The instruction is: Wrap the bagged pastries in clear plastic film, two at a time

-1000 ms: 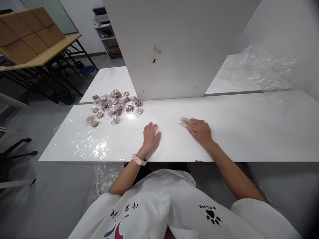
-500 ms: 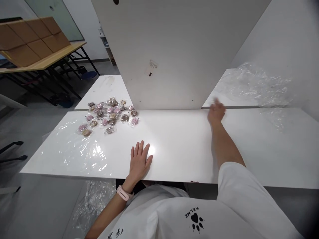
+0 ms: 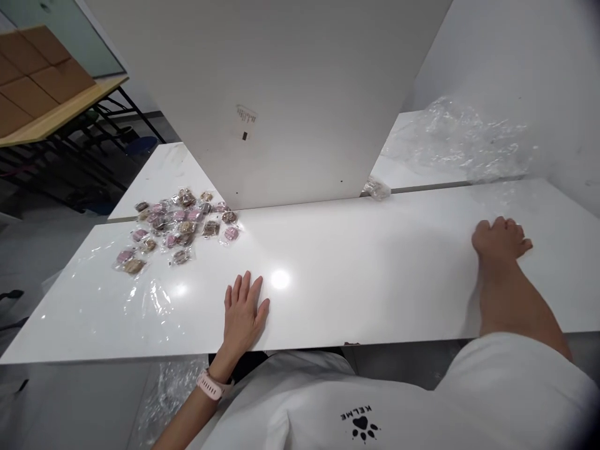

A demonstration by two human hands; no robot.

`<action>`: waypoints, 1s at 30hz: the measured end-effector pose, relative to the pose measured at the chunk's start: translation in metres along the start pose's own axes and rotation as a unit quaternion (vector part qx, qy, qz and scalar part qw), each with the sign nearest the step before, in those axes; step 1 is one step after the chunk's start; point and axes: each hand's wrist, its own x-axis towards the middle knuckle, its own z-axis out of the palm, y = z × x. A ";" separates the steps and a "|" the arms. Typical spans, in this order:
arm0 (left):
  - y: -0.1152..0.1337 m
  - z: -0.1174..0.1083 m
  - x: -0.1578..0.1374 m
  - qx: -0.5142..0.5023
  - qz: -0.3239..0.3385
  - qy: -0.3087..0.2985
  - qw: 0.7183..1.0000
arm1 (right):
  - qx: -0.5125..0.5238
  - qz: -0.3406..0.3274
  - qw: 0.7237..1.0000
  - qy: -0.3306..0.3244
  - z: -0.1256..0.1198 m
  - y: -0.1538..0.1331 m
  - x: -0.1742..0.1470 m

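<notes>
Two hands on a glossy table, wrapped packets heaped at the left

Small packets [image 3: 186,227] in crinkly clear wrap lie loosely heaped on the left part of the smooth white table [image 3: 351,275]. Some are pink and roundish, others brown or tan and blockier; there are roughly twenty, but overlaps prevent an exact count. One separate wrapped clump [image 3: 376,187], crumpled and beige, lies at the bottom right corner of the single flat upright board [image 3: 290,94], which bears one printed label [image 3: 246,114].

Of the two hands, the left hand [image 3: 242,315] is released, palm down on the table with fingers fanned, near the packets; one pale pink wristband [image 3: 210,385] circles its wrist. The right hand [image 3: 501,239] is at the table's right part, fingers curled; I cannot tell whether it grips anything.

Thin, shiny plastic film shows in three places: a wrinkled sheet [image 3: 150,303] before the packets, a billowing pile [image 3: 469,144] behind the right hand, and a crumpled bundle [image 3: 173,387] below the table edge.
</notes>
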 end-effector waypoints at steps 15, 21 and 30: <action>-0.002 -0.023 0.010 -0.331 -0.139 -0.014 0.933 | 0.366 -0.351 0.790 -0.346 -0.145 -0.257 -0.372; -0.033 -0.058 -0.015 -0.493 -0.233 -0.077 0.835 | 0.462 -0.552 0.442 -0.535 -0.218 -0.269 -0.328; -0.025 -0.048 -0.033 -0.187 -0.061 -0.061 0.979 | 0.194 -0.320 0.849 -0.373 -0.107 -0.265 -0.229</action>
